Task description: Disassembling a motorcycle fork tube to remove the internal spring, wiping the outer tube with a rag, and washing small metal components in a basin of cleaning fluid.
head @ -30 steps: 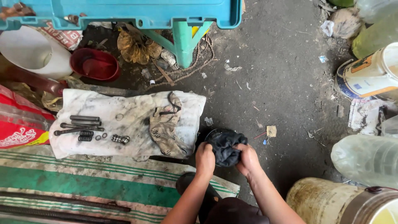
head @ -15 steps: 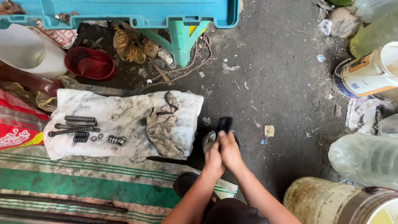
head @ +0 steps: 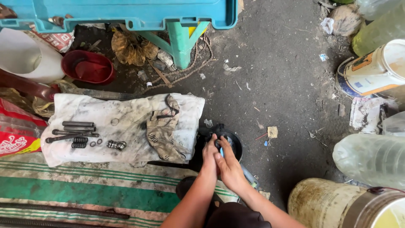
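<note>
On the dirt floor [head: 274, 97], just right of the stained cloth [head: 105, 122], both hands press together over a dark round part [head: 230, 141]; left hand [head: 209, 158] and right hand [head: 229, 169] seemingly clasp it, fingers closed.

floor [head: 287, 84]: dark, gritty, littered; teal bench [head: 126, 12] at top; striped green mat [head: 84, 198] lower left; daylight

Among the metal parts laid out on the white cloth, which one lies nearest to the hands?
The short shiny cylindrical piece at the right end of the group. It lies closest to the hands; the long dark bolts, the coil springs and the small washers all lie farther left.
</note>
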